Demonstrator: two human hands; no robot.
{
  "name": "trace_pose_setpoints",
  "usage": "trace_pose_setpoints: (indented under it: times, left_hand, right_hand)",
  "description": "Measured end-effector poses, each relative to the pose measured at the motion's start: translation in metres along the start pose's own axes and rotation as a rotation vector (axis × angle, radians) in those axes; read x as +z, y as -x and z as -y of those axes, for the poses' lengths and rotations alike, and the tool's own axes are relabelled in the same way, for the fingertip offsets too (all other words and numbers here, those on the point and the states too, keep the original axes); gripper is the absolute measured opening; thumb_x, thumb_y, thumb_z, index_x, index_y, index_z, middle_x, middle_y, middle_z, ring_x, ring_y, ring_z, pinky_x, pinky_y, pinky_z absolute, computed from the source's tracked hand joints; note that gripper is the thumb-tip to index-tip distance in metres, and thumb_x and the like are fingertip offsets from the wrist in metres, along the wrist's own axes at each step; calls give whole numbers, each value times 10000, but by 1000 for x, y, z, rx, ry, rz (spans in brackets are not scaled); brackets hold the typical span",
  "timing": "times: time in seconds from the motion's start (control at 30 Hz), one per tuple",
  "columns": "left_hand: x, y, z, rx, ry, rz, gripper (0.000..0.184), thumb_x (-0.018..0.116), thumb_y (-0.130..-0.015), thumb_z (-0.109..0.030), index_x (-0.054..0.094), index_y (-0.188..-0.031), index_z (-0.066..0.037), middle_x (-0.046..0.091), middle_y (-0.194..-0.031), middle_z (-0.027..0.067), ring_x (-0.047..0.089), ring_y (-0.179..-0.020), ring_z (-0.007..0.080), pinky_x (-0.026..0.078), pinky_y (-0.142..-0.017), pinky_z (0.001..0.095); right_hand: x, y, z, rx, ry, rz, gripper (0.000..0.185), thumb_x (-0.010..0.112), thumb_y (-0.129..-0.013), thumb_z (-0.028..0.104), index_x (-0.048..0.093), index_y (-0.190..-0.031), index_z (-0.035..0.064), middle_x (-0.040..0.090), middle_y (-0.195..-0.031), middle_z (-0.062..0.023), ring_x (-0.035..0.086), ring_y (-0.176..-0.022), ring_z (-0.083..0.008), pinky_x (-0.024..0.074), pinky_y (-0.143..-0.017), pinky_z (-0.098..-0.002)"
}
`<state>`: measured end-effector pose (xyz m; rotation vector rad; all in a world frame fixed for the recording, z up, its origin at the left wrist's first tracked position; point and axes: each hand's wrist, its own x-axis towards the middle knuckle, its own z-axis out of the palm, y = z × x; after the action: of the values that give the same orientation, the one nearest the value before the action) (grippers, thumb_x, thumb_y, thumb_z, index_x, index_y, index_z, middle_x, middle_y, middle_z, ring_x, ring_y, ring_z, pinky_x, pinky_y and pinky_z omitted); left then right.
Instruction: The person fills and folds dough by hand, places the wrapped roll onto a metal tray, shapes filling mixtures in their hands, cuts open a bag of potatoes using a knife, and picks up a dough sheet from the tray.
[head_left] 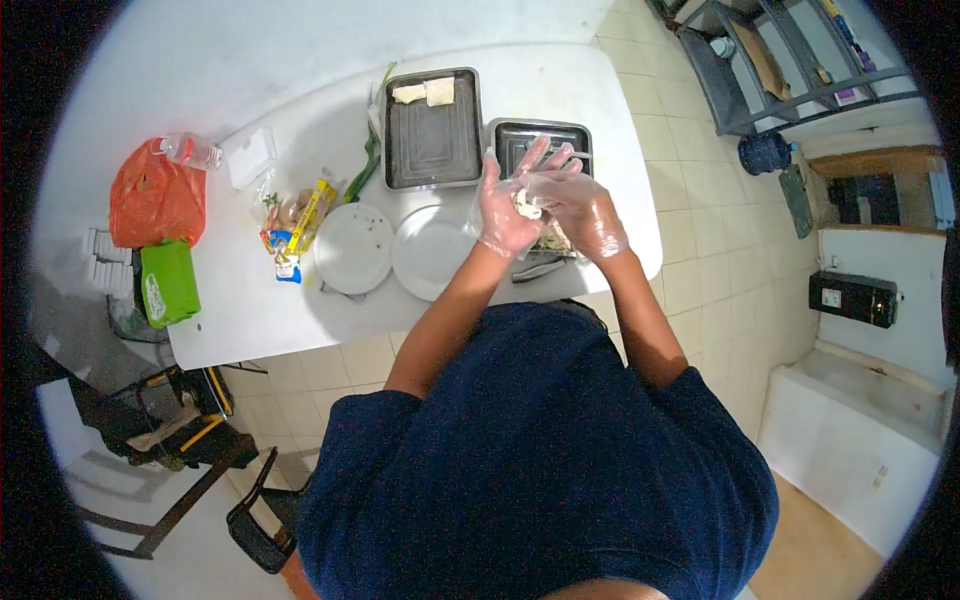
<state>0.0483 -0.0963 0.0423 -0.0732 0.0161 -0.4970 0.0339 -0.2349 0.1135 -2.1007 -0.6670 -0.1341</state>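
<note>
1. From my end, through the head camera, I use the large dark tray (432, 140) as my landmark; it sits on the white table (235, 325), with two pale flat pieces (425, 93) lying inside at its far end.
2. The left hand (512, 205), in a clear plastic glove, is held just beyond the large dark tray's near right corner. I see it palm up, fingers spread.
3. The small pale lump (528, 205) rests on that palm, also just off the same corner.
4. The right hand (588, 212), gloved too, is bent over from the right with its fingers close to the lump. I cannot tell whether it is pinching it; the fingertips are blurred.
5. Right of the large dark tray, a smaller tray (515, 135) lies partly hidden behind both hands.
6. On its near side I have two white plates: the speckled plate (353, 248) toward the left, and the other plate (425, 250), partly covered by the left forearm.
7. Along its left side run green stalks (370, 160); farther left are food packets (305, 220), a white box (250, 158), a red-orange bag (155, 200), a clear bottle (190, 152) and a green bag (170, 285).
</note>
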Motion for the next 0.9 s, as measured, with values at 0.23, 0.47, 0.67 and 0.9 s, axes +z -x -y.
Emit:
trace_pose_setpoints:
  times: [0.23, 0.47, 0.67, 0.9]
  left_hand:
    - [1, -4, 0, 34, -3, -12, 914, 321, -920, -781, 347, -1539, -109, 346, -1568, 232, 301, -1460, 421, 236, -1201, 571]
    - [4, -4, -7, 60, 1, -26, 936, 309, -919, -790, 310, -1554, -102, 329, -1577, 234, 286, -1471, 414, 250, -1193, 561]
    - [-1, -4, -6, 67, -20, 12, 936, 346, -914, -783, 296, -1563, -111, 311, -1588, 227, 270, -1480, 405, 240, -1198, 552]
    - [-1, -4, -7, 60, -58, -7, 928, 359, -913, -772, 320, -1553, -100, 284, -1601, 228, 242, -1489, 404, 196, -1218, 543]
  right_hand:
    - [5, 1, 2, -77, 160, 110, 383, 630, -807, -52, 687, -1178, 23, 678, -1186, -199, 668, -1058, -370, 555, -876, -414]
    - [21, 19, -7, -207, 158, 86, 453, 675, -832, 14, 625, -1282, 36, 643, -1274, -201, 611, -1201, -381, 505, -1010, -440]
    - [12, 18, 14, -152, 173, 68, 484, 687, -806, -13, 630, -1285, 30, 638, -1297, -194, 598, -1226, -385, 492, -1038, -448]
    - [0, 3, 17, -153, 58, 77, 495, 661, -759, -61, 646, -1247, 23, 640, -1293, -197, 594, -1221, -397, 491, -1021, -453]
